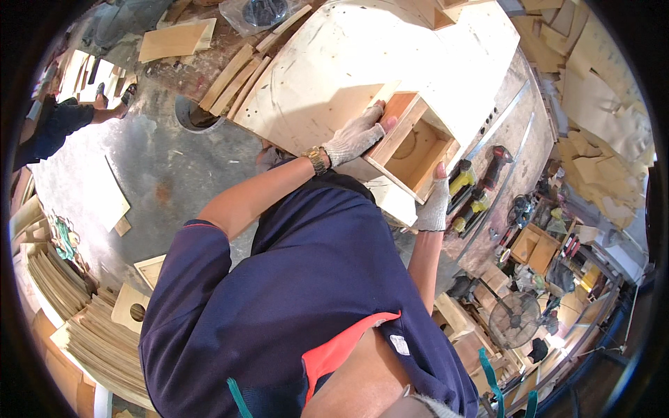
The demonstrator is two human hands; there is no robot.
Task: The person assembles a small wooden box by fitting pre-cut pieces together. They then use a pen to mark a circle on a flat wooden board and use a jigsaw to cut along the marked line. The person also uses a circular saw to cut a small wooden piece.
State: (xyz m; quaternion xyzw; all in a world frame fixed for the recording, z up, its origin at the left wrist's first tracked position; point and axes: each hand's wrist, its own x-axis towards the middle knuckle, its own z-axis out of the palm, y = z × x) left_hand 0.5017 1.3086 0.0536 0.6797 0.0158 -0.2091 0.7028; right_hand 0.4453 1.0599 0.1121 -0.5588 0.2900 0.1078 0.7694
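A small open-topped wooden box (pixel 431 166) rests at a tilt near the front edge of the pale, brightly lit workbench (pixel 306 76). Along its left side lies my left hand (pixel 354 138), in a knitted glove with bare fingertips, its fingers pressed against the wood. My right hand (pixel 435 202), gloved the same way, grips the box's near right corner, thumb up by the rim. Between them the two hands hold the box. A round mark shows on a panel inside it. Part of a pale wooden strip (pixel 385 92) shows just beyond my left fingers.
Right of the box lie yellow-and-black tools (pixel 461 177) and a red-and-black power drill (pixel 497 164). Wood strips (pixel 233 80) sit by the bench's left edge. A fan (pixel 514 317) stands at lower right, stacked boards (pixel 111 348) at lower left. Another person's arm (pixel 104 115) shows at far left.
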